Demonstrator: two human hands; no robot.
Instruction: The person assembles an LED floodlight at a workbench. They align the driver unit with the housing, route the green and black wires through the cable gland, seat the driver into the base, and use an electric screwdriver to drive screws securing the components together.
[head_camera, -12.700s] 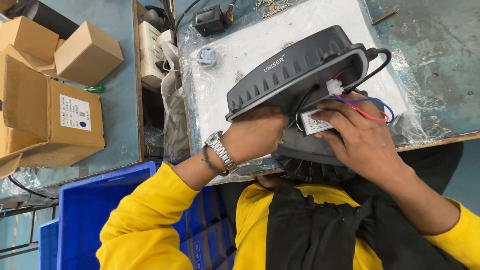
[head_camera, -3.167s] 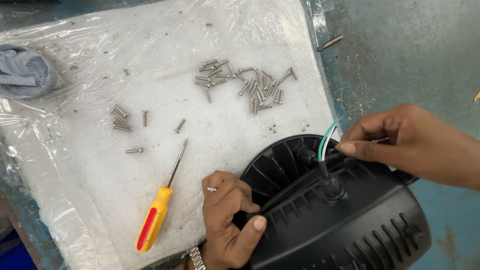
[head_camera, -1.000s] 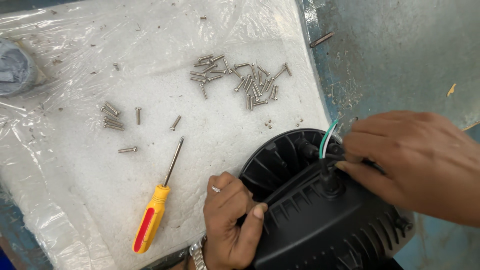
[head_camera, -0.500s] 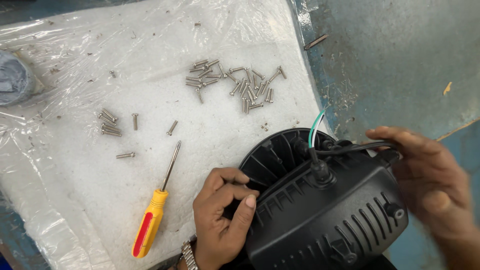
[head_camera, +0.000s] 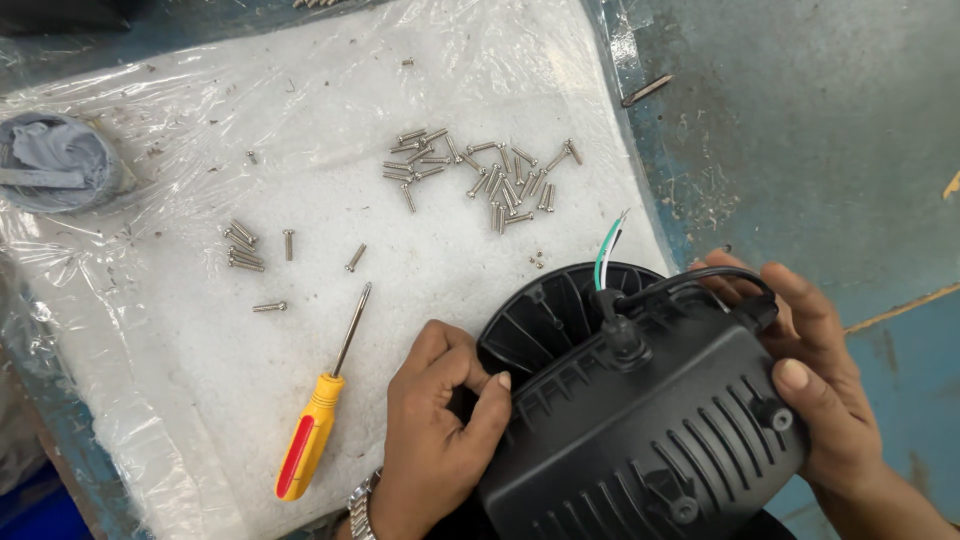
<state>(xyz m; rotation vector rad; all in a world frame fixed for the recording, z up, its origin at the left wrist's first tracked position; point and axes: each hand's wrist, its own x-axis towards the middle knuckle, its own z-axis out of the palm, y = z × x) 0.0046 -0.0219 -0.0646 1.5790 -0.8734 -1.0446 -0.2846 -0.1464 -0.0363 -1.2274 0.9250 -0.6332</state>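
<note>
Now both hands clasp the black ribbed lamp housing (head_camera: 640, 410), which sits at the near right corner of the plastic-wrapped white foam pad (head_camera: 200, 400) and overhangs its right edge above the blue-grey bench top (head_camera: 820, 130). The left hand (head_camera: 435, 440) is curled against the housing's left flank, fingers bent, thumb tip pressed to the rim. The right hand (head_camera: 815, 390) wraps the right flank, thumb lying on the finned face beside a screw boss; half a second ago it was only reaching in along the cable, and a second ago it covered the cable gland from above. The black cable (head_camera: 690, 285) leaves the gland, loops right into the right fingers, and its green and white wire ends (head_camera: 608, 250) stick up free over the pad. The housing has turned slightly, showing more of its finned face. The yellow-and-red screwdriver (head_camera: 318, 425) lies untouched near the pad's near edge, just left of the left hand. A heap of loose screws (head_camera: 480, 175) lies toward the far edge, a smaller cluster (head_camera: 245, 250) toward the left edge.
</note>
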